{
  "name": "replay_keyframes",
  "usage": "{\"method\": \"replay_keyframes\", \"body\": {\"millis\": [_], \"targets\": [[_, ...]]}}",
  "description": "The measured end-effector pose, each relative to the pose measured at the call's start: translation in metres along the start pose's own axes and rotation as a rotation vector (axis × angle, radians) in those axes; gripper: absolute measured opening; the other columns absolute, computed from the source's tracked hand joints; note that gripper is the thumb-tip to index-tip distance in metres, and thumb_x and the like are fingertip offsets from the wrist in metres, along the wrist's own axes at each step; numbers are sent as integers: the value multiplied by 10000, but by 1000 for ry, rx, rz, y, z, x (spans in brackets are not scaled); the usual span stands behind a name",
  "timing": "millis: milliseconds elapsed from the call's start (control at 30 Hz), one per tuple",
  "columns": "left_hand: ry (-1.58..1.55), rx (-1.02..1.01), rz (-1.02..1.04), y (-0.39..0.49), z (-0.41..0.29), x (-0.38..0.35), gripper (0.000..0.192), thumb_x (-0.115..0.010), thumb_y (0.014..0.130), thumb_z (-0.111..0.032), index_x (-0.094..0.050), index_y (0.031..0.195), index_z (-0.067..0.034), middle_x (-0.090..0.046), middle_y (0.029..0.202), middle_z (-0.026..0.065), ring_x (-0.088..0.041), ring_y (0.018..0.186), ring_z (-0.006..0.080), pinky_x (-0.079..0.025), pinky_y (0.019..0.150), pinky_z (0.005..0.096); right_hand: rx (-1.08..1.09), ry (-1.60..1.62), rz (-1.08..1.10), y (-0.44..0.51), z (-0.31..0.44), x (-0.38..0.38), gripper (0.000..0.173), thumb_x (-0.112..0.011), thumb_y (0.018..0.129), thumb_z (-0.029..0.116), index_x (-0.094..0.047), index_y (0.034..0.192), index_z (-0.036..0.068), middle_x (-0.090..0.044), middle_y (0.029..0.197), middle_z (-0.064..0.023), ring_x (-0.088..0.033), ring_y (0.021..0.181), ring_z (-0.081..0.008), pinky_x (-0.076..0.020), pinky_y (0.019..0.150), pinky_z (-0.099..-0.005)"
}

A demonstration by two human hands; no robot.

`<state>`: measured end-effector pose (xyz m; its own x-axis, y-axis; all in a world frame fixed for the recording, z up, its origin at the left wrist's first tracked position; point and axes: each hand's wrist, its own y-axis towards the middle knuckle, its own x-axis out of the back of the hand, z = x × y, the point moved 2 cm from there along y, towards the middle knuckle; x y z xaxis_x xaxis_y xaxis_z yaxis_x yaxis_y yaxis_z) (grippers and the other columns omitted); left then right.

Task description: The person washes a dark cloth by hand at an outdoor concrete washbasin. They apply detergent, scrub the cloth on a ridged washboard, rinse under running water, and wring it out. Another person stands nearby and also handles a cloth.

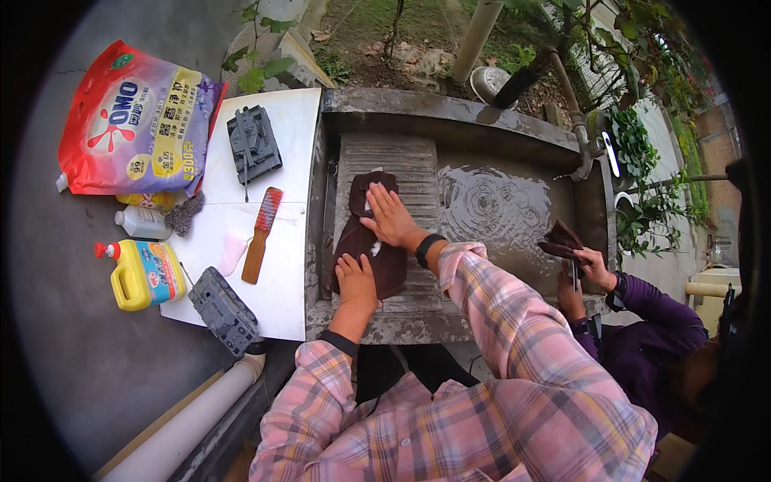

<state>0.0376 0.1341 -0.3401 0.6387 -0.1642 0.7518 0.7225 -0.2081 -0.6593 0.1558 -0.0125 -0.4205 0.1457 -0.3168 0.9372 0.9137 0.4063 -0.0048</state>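
A dark maroon cloth item [385, 274], perhaps a garment, lies lengthwise on the ridged washboard slab [415, 156] of a concrete sink. My right hand [391, 217] rests flat on its upper part, fingers extended, beside small patches of white foam. Nearer to me, my left hand [355, 280] presses on the lower left part of the cloth with its fingers spread. Neither hand visibly grips it. Rippling water [497, 205] stands in the basin right of the slab.
On a white board [289, 235] at left are a wooden-handled brush [259, 241], pink soap [232, 253] and two model tanks [254, 144]. An OMO detergent bag [144, 120] and bottles [147, 274] stand beyond. At right, a co-worker's hands [593, 271] hold dark cloth near the tap [581, 172].
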Motion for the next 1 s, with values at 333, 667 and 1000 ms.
{"method": "replay_keyframes", "body": {"millis": [333,667,1000], "targets": [[69,18,0,8,-6,-19,1110,-820,785,-407,-197,1649,-96,-109,1627,421,-123,1527,565,-165,1235,588,347,236,133,-67,35,20,729,-433,1069,495,-432,1480,-107,-340,1600,-299,-290,1521,-413,-230,1240,-500],[-497,80,-20,0,40,19,592,-795,869,-330,-548,1354,-97,-583,1304,230,-616,1186,373,-574,859,467,11,91,-64,67,-13,27,744,-783,844,169,-454,1510,120,-498,1486,-156,-423,1399,-423,-404,1124,-515],[-651,315,-239,20,21,37,314,-828,802,-197,-664,1033,-63,-551,1347,172,-538,1285,337,-545,937,457,-224,359,-55,65,-64,28,481,-871,761,360,-741,1056,3,-720,986,-209,-689,985,-411,-546,865,-465]]}}
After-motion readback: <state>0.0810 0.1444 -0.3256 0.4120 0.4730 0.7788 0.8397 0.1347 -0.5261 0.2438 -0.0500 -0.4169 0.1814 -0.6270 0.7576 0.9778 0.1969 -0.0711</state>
